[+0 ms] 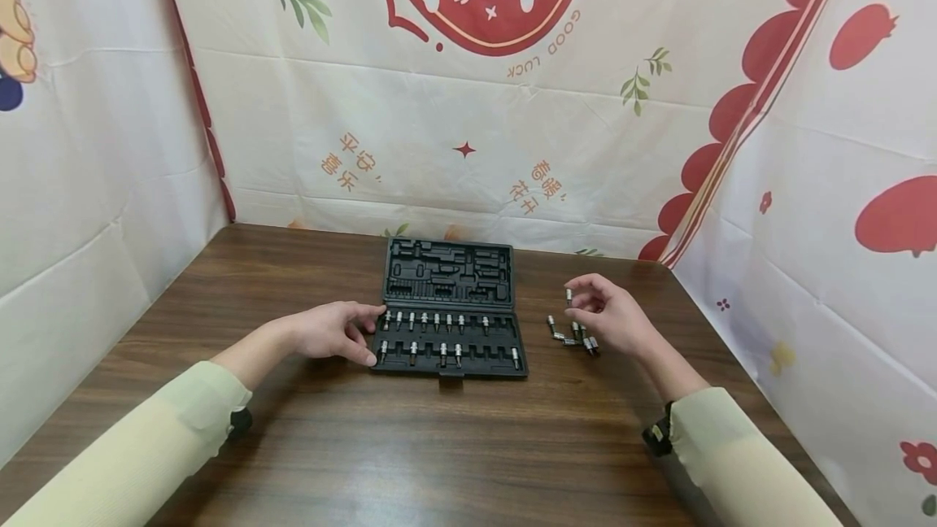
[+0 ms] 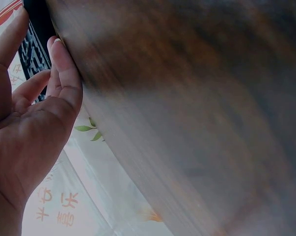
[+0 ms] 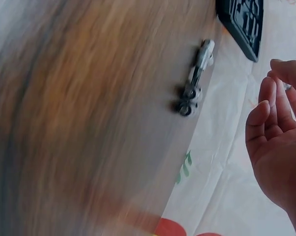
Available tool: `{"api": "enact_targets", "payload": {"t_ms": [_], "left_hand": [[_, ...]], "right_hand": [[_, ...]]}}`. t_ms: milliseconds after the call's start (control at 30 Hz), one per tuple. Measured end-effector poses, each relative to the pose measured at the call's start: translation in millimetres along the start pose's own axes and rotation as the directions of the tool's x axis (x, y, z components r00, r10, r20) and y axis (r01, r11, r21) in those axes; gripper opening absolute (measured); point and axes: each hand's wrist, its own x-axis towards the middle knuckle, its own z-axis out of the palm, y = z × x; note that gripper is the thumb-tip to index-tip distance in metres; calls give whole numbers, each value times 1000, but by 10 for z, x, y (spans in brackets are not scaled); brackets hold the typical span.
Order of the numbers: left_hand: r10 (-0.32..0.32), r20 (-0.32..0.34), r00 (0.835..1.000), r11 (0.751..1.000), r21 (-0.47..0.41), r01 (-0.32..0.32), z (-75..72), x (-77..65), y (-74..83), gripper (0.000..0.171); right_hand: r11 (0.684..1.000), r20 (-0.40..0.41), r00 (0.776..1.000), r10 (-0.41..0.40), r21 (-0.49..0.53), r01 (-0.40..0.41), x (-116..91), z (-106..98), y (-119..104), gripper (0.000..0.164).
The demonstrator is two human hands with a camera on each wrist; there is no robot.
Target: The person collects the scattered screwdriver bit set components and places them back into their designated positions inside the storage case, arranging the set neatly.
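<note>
A black tool case [image 1: 483,364] lies unfolded on the table, with two rows of silver bit sockets [image 1: 442,354] standing in its near half. My left hand [image 1: 329,330] rests at the case's left side, thumb by the near corner and index fingertip close to the hinge. To the right of the case, my right hand [image 1: 611,315] pinches one bit socket [image 1: 568,296] between thumb and fingers, above the table. Several loose bit sockets [image 1: 590,345] lie in a small cluster below that hand; some show in the right wrist view as silver bit sockets [image 3: 204,54].
The case's lid [image 1: 450,271] leans open toward the back, its moulded slots showing. A brown wood-grain table [image 1: 439,454] carries everything. Printed cloth [image 1: 439,104] hangs behind it and on both sides.
</note>
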Motion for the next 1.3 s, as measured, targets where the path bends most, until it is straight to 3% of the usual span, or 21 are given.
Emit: {"api": "enact_targets", "payload": {"t_ms": [1300], "left_hand": [[-9,4,1000,1000,-4,9,-1,-1,14,95]], "right_hand": [[996,69,994,-83,49,79,247,375,-589,40]]}}
